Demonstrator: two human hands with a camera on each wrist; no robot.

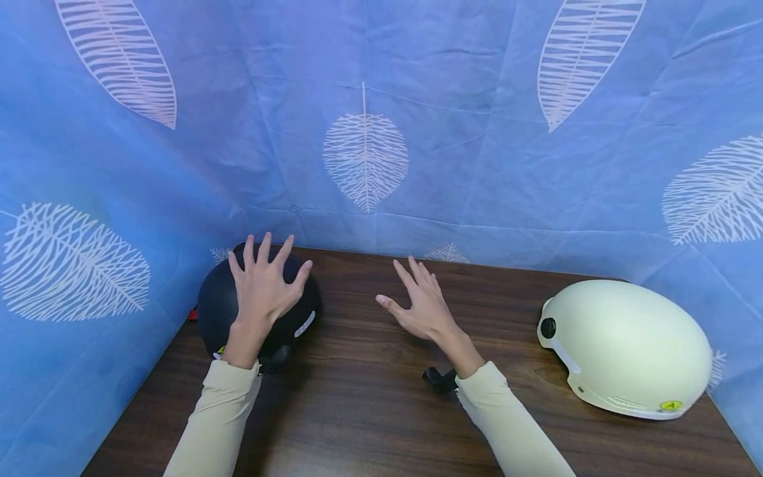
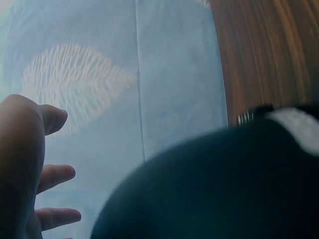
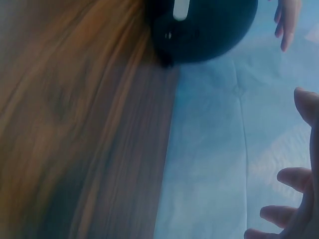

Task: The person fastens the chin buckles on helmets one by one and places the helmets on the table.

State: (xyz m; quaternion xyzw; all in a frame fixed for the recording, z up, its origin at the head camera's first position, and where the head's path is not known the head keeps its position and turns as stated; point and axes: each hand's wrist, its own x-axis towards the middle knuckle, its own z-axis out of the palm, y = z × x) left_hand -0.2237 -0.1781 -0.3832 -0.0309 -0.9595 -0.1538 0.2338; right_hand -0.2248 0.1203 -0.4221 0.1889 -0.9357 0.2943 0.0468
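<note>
My left hand (image 1: 262, 288) hovers over a black helmet (image 1: 217, 305) at the table's left, its fingers spread. The left wrist view has a gap between those fingers and the dark helmet shell (image 2: 199, 184). Nearer the middle, my right hand (image 1: 423, 305) is held above the table with fingers extended and nothing in it. A pale cream helmet (image 1: 632, 344) with a yellow sticker sits at the right end. In the right wrist view the black helmet (image 3: 214, 30) shows at the top, with the left fingers (image 3: 289, 22) beside it.
The dark wood table (image 1: 357, 411) runs up to a blue cloth backdrop (image 1: 447, 165) printed with white leaves. Cloth also closes off the left and right sides. A small black piece (image 1: 440, 379) shows at the right wrist, by the sleeve cuff.
</note>
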